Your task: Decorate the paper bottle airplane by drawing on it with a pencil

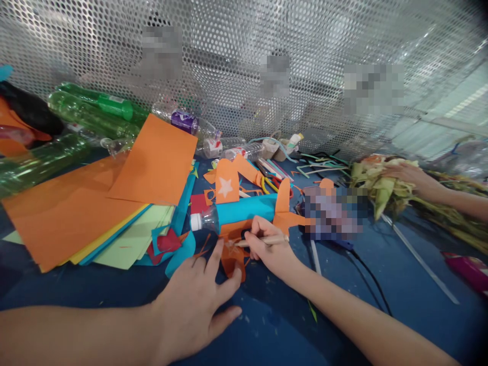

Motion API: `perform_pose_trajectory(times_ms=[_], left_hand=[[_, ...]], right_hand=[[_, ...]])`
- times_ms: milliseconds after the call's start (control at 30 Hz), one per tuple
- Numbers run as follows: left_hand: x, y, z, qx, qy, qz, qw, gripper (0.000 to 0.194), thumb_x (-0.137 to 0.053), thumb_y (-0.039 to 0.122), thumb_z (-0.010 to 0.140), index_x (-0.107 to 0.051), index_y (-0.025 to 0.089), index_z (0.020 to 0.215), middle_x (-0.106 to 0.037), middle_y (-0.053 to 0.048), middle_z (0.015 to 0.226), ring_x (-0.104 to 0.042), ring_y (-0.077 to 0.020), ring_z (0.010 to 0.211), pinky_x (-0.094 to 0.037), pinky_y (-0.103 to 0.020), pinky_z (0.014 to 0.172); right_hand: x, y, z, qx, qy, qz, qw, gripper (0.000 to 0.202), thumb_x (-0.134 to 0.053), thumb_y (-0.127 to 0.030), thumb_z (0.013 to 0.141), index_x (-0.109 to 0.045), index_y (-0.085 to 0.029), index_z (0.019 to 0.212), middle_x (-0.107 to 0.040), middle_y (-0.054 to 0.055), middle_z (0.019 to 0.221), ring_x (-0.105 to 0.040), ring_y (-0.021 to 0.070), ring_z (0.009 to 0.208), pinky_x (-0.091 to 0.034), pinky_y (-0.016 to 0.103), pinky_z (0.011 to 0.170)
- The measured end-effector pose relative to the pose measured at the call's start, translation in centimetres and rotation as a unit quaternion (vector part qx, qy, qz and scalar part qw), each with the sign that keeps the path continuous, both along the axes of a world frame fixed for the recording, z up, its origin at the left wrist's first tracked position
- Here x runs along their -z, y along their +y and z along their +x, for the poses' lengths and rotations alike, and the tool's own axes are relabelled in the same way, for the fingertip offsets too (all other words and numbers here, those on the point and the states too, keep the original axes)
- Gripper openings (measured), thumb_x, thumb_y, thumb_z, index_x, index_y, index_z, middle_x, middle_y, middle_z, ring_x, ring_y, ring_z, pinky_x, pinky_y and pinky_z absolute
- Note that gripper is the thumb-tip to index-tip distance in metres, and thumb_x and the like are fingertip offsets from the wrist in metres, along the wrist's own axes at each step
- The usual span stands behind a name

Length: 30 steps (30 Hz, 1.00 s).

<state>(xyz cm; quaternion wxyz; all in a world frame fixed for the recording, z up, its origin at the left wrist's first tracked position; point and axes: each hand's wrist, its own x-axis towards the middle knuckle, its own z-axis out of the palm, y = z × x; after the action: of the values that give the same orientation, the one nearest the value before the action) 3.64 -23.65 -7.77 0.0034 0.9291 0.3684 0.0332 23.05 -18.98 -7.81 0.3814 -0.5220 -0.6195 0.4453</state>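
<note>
A plastic bottle wrapped in blue paper (247, 209) lies on its side, its white cap to the left, with orange paper wings and tail pieces attached. The far wing (232, 178) carries a white star. On the near orange wing (232, 262), a pale star outline shows. My left hand (198, 292) is open, fingers spread, the fingertips steadying that wing. In my right hand (270, 249) is a slim, pale pen (275, 239), its tip against the star outline.
Orange sheets (152, 162) lie over other coloured paper at left. Behind are plastic bottles (95, 109), scissors (270, 184), straws (324, 165) and a perforated metal panel (229, 61). At right, another person's hand (407, 175) touches corn husks (385, 190); a black cable (373, 279) crosses the blue table.
</note>
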Motion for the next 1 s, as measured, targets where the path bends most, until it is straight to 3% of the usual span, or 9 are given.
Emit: perform_pose_trajectory(times_ms=[1000], left_hand=[[-0.43, -0.02, 0.1, -0.006, -0.008, -0.019, 1.0, 0.044, -0.039, 0.052, 0.089, -0.052, 0.031, 0.125, -0.04, -0.02, 0.139, -0.06, -0.0295, 0.086, -0.045, -0.044, 0.072]], right_hand=[[0.24, -0.01, 0.12, 0.004, 0.009, -0.004, 1.0, 0.024, -0.05, -0.024, 0.083, -0.033, -0.023, 0.066, -0.041, -0.01, 0.045, -0.043, 0.009, 0.04, -0.035, 0.021, 0.043]])
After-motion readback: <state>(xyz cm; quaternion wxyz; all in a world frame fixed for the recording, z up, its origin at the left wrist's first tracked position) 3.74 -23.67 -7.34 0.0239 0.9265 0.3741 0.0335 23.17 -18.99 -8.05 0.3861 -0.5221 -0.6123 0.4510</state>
